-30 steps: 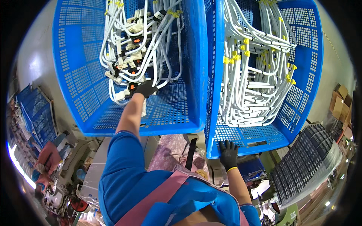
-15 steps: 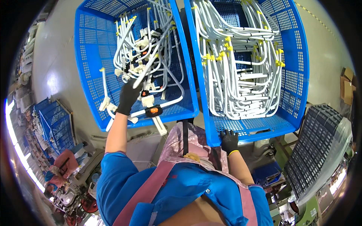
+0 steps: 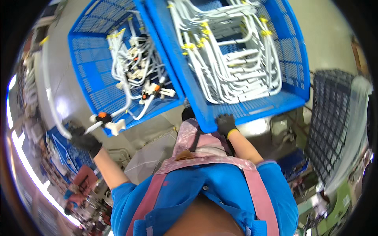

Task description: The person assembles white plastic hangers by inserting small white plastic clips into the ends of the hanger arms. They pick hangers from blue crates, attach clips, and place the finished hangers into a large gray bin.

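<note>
My left hand (image 3: 84,142), in a black glove, is outside the left blue crate (image 3: 84,88). It is closed round a bent white tube frame (image 3: 49,92) with a yellow end piece at its far tip. Close to that hand, a black and orange clamp (image 3: 103,117) with a cream block hangs over the crate's near rim; whether it belongs to the held frame I cannot tell. My right hand (image 3: 226,125), gloved in black too, has its fingers hooked over the near left corner of the right blue crate (image 3: 297,59).
White tubes with cream fittings (image 3: 136,72) lie jumbled in the left crate. Stacked white bent tubes (image 3: 240,74) with yellow ends fill much of the right one. A black grid crate (image 3: 330,122) partly wrapped in plastic stands at the right. Machines and other blue crates are at the lower left.
My left hand has moved left and nearer, out over the left crate's side, with the tube frame in it. My right hand stays at the crate's corner. The whole view has shifted and tilted.
</note>
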The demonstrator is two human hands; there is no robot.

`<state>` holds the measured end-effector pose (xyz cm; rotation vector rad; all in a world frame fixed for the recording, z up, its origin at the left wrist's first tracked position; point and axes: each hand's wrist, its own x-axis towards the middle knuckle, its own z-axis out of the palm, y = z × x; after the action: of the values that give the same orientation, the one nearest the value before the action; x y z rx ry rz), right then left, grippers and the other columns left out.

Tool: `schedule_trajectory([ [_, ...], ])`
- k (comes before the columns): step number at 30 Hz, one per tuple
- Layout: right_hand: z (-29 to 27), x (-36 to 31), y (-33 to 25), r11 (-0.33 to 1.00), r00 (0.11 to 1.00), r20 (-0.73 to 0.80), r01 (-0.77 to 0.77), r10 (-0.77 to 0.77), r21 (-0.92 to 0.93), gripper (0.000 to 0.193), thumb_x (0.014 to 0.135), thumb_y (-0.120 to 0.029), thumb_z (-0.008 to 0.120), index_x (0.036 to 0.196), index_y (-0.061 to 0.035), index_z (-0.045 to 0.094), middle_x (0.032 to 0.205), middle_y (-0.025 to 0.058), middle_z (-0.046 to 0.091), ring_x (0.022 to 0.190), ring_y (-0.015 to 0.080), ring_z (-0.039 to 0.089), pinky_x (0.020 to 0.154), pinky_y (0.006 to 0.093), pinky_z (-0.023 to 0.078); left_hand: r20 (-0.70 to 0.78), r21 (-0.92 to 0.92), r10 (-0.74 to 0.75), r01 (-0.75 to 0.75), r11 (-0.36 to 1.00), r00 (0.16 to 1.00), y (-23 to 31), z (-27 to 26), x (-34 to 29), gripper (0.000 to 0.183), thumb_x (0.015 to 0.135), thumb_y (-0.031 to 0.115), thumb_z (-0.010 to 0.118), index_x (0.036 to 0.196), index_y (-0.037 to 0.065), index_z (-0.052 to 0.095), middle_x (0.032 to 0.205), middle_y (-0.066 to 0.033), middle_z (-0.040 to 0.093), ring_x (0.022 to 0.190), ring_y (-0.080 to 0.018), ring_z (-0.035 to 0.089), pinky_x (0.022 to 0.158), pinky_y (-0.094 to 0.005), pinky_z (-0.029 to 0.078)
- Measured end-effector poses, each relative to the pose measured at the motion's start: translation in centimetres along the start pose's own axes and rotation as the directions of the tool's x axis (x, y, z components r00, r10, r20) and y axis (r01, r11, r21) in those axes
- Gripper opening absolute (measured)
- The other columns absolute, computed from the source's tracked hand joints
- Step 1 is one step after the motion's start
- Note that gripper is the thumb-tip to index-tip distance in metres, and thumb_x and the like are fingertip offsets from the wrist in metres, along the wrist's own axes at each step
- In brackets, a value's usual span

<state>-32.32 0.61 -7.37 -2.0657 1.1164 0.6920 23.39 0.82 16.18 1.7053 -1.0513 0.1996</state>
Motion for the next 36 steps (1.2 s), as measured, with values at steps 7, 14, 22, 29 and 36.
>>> schedule_trajectory([
  [7,-1.1,4.4,5.7,0.828,0.994,0.104,-0.069,0.013,0.556,0.067,0.074,-0.054,0.067,0.12,-0.0063,0.057,0.124,0.0151,0.058,0.118,0.0295,0.054,0.1,0.0394,0.041,0.288,0.388,0.181,-0.288,0.876,0.94,16.1,1.3,1.0,0.022,0.095,0.01,0.043,0.074,0.011,0.037,0.062,0.0016,0.026,0.057,-0.0121,0.031,0.058,-0.0269,0.031],
  [14,2.5,7.4,12.8,0.941,0.946,0.146,-0.31,0.291,0.135,0.042,0.088,-0.033,0.05,0.124,-0.0116,0.057,0.13,0.0113,0.056,0.121,0.0246,0.053,0.101,0.0424,0.038,0.341,0.53,0.224,-0.384,0.756,0.913,24.7,-1.8,-3.4,0.022,0.096,0.019,0.049,0.097,-0.002,0.056,0.076,-0.0042,0.046,0.071,-0.0157,0.046,0.066,-0.033,0.041],
  [22,2.7,9.7,14.1,0.973,0.947,0.222,-0.228,0.231,-0.04,0.05,0.071,-0.05,0.066,0.109,-0.0172,0.069,0.117,0.005,0.065,0.113,0.0236,0.058,0.1,0.0495,0.036,0.621,-0.066,0.254,-0.274,0.96,0.741,21.0,-3.3,-6.3,0.052,0.092,0.035,0.051,0.129,-0.001,0.044,0.1,-0.0109,0.06,0.086,-0.0189,0.059,0.085,-0.0335,0.046],
  [29,-5.7,0.5,8.8,0.95,0.962,-0.216,0.216,-0.167,0.227,0.05,0.072,-0.059,0.06,0.085,-0.0127,0.072,0.08,0.0098,0.068,0.077,0.0293,0.066,0.066,0.0457,0.047,0.377,0.009,0.042,-0.049,0.999,0.925,19.2,-0.8,-6.7,0.044,0.092,0.023,0.05,0.128,-0.003,0.047,0.107,-0.0127,0.061,0.089,-0.0191,0.059,0.081,-0.0321,0.047],
  [36,-18.3,-12.9,1.6,0.946,0.572,-0.82,0.246,0.034,0.211,0.035,0.076,-0.05,0.063,0.072,-0.0148,0.06,0.067,0.0061,0.059,0.067,0.0282,0.063,0.056,0.0426,0.048,0.425,-0.18,0.014,0.07,0.981,0.905,19.3,2.7,-5.2,0.038,0.091,0.012,0.048,0.126,-0.004,0.05,0.114,-0.0146,0.061,0.091,-0.0193,0.06,0.076,-0.0307,0.049],
])
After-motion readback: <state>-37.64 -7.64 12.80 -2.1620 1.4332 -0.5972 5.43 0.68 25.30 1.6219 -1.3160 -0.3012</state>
